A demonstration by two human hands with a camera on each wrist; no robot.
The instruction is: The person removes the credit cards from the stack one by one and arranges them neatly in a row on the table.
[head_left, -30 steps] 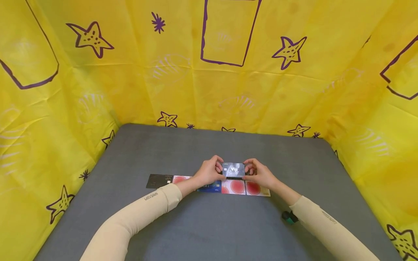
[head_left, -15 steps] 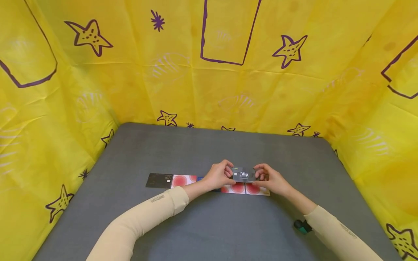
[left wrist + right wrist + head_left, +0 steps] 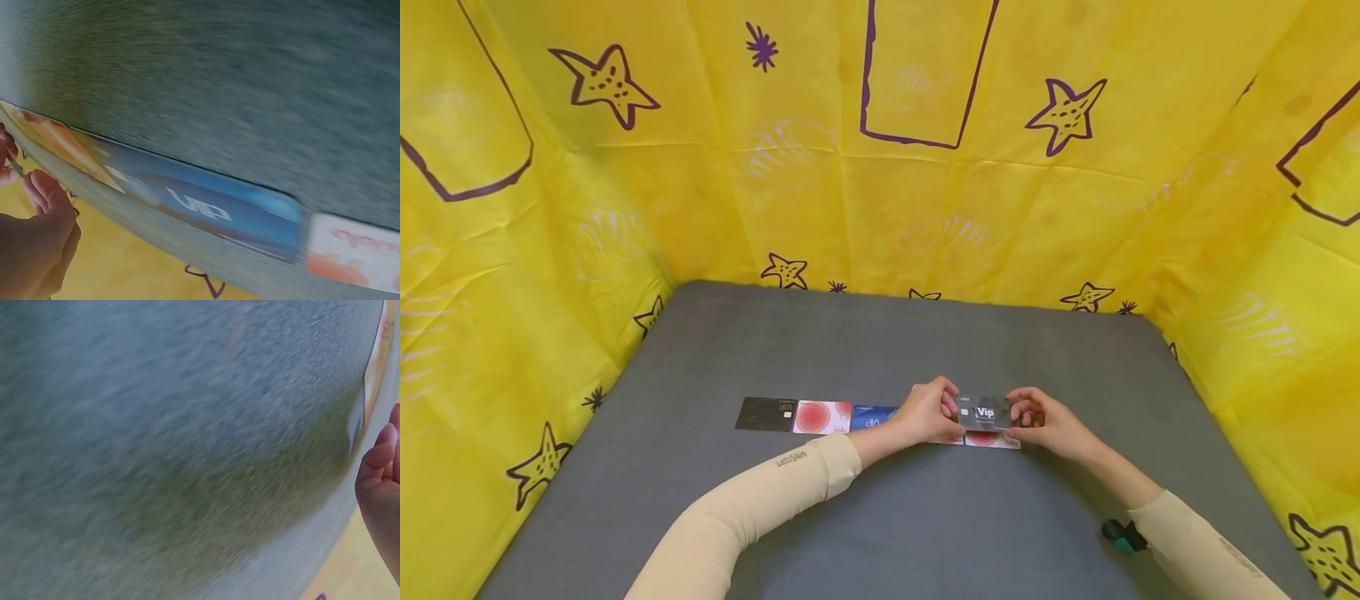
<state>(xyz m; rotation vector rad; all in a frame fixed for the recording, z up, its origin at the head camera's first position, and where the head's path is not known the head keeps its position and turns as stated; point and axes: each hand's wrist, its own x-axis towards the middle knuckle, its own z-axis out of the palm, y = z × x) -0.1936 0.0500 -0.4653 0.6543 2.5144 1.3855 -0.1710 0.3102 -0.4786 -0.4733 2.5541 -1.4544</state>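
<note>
A dark grey card (image 3: 985, 413) marked "Vip" is held between both hands above the right end of a row of cards. My left hand (image 3: 927, 412) pinches its left edge, and my right hand (image 3: 1051, 425) pinches the right edge. Beneath them, two red-and-white cards are partly covered, the rightmost card (image 3: 992, 441) showing its lower part. Further left in the row lie a blue card (image 3: 871, 417), a white card with red circles (image 3: 822, 417) and a black card (image 3: 765, 414). In the left wrist view, the fingers (image 3: 47, 194) are at the far left, beyond the blue card.
The cards lie side by side on a grey cloth-covered table (image 3: 850, 517). Yellow curtains (image 3: 820, 192) with purple starfish drawings stand at the back and sides. A black and green device (image 3: 1123, 537) is at the right wrist.
Both hands have moved to the right and slightly nearer with the dark grey card between them. More of the blue card shows, and the rightmost card is now more covered.
</note>
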